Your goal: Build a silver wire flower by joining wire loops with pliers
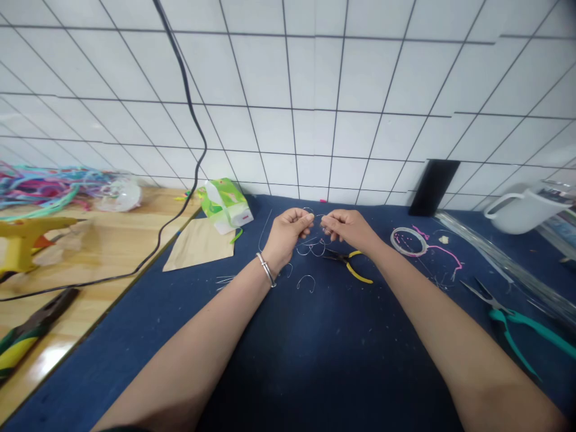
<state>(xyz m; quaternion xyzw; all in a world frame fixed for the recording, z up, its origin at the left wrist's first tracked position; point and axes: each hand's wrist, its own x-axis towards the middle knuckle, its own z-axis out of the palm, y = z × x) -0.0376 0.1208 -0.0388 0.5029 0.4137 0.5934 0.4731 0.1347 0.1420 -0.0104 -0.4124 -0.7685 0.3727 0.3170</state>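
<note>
My left hand (pixel 290 231), with a silver bangle (pixel 266 270) at its wrist, is closed in a pinch on a thin metal wire. Across a small gap, my right hand (pixel 344 227) pinches the wire too; a short curved stretch of wire (pixel 318 215) shows between the fingertips. Just below the hands lie bent wire loops (pixel 310 249) on the dark blue mat. A separate curved wire piece (pixel 306 283) rests nearer to me. Yellow-handled pliers (pixel 355 267) lie beside my right hand, their jaws pointing left.
Teal-handled pliers (pixel 513 318), a round dish of beads (pixel 408 241) and a white mug (pixel 517 210) stand to the right. A tissue pack (pixel 227 204) and beige cloth (pixel 198 246) lie left. A black cable (pixel 191 108) hangs before the tiled wall; a yellow glue gun (pixel 27 237) sits far left.
</note>
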